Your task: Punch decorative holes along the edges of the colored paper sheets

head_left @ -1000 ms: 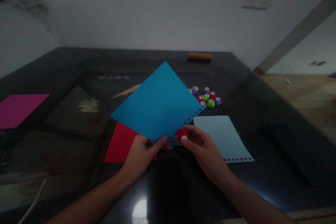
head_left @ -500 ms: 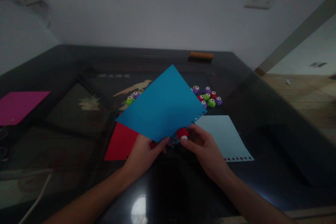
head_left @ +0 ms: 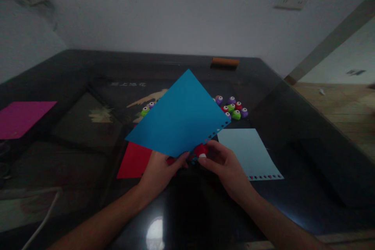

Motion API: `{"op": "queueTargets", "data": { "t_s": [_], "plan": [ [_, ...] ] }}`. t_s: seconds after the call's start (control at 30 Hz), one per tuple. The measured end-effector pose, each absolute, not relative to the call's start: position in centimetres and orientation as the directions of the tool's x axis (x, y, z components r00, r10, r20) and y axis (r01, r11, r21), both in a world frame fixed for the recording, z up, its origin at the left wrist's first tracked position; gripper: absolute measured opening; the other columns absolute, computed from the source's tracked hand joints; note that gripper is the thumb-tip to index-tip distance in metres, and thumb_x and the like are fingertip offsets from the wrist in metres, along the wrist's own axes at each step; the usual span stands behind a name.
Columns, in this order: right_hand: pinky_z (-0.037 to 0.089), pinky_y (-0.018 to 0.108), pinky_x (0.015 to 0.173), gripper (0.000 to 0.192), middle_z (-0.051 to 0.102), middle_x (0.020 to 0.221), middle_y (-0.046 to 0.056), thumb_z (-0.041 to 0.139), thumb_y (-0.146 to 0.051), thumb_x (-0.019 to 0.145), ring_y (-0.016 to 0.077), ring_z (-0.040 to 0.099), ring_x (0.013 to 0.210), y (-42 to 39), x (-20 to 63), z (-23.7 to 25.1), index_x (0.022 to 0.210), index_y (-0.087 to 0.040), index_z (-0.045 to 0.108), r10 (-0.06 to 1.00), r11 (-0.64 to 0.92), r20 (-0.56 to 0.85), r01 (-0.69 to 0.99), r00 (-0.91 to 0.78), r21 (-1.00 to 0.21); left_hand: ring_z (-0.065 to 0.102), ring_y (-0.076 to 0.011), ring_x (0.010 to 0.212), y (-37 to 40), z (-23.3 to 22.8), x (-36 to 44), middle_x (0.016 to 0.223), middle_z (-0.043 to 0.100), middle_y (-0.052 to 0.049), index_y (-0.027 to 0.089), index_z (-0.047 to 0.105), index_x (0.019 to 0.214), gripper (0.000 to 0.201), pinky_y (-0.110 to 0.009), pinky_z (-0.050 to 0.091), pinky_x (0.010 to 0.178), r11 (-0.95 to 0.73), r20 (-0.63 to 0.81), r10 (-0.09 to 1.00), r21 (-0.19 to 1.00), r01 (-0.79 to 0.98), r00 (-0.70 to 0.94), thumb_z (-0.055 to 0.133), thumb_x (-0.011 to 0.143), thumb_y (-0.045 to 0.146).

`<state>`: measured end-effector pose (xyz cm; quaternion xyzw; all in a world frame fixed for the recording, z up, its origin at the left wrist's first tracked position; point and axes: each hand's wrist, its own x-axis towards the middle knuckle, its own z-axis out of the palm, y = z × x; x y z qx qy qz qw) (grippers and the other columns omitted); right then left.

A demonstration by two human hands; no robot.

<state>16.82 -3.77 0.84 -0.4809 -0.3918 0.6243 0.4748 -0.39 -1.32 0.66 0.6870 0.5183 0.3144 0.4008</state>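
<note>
My left hand [head_left: 159, 172] pinches the near corner of a blue paper sheet [head_left: 180, 117], which is held tilted above the dark table [head_left: 88, 70]. A row of small punched holes runs along the sheet's right edge. My right hand [head_left: 225, 166] grips a small red paper punch [head_left: 200, 150] clamped on that edge near the bottom corner. Beneath the blue sheet lies a red sheet [head_left: 133, 161], partly hidden. A pale blue sheet [head_left: 249, 152] with punched shapes along its near edge lies flat just right of my right hand.
A cluster of several small purple, green and red punches [head_left: 233, 108] sits behind the sheet at the right, with two more [head_left: 148, 108] at the left. A magenta sheet [head_left: 20, 117] lies far left. An orange bar [head_left: 225, 61] rests at the table's back edge. A white cable [head_left: 41, 218] trails at the near left.
The blue sheet shifted slightly right, uncovering the two punches on the left, then tilted a little. Both hands kept their hold, and the red punch stayed on the edge.
</note>
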Motion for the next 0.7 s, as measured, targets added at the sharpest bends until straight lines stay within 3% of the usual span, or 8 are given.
{"op": "queueTargets", "data": {
  "t_s": [0.17, 0.7],
  "plan": [
    [0.045, 0.035, 0.085, 0.029, 0.065, 0.089, 0.002, 0.075, -0.031, 0.064, 0.0178, 0.060, 0.087, -3.78, 16.63, 0.51, 0.090, -0.023, 0.063, 0.972, -0.219, -0.195, -0.206, -0.130, -0.954, 0.064, -0.0182, 0.066, -1.68, 0.22, -0.27, 0.065, 0.069, -0.002, 0.019, 0.062, 0.065, 0.019, -0.031, 0.049, 0.071, -0.161, 0.029, 0.966, 0.845, 0.510, 0.257, 0.054, 0.078, 0.030],
    [0.046, 0.038, 0.085, 0.029, 0.066, 0.091, 0.002, 0.074, -0.032, 0.064, 0.0190, 0.060, 0.088, -3.93, 16.18, 0.68, 0.090, -0.024, 0.064, 0.976, -0.215, -0.201, -0.236, -0.083, -0.948, 0.063, -0.0191, 0.063, -1.88, 0.32, -0.21, 0.062, 0.068, -0.001, 0.022, 0.062, 0.063, 0.022, -0.032, 0.048, 0.070, -0.119, -0.029, 0.970, 0.808, 0.577, 0.240, 0.053, 0.078, 0.035]
  ]
}}
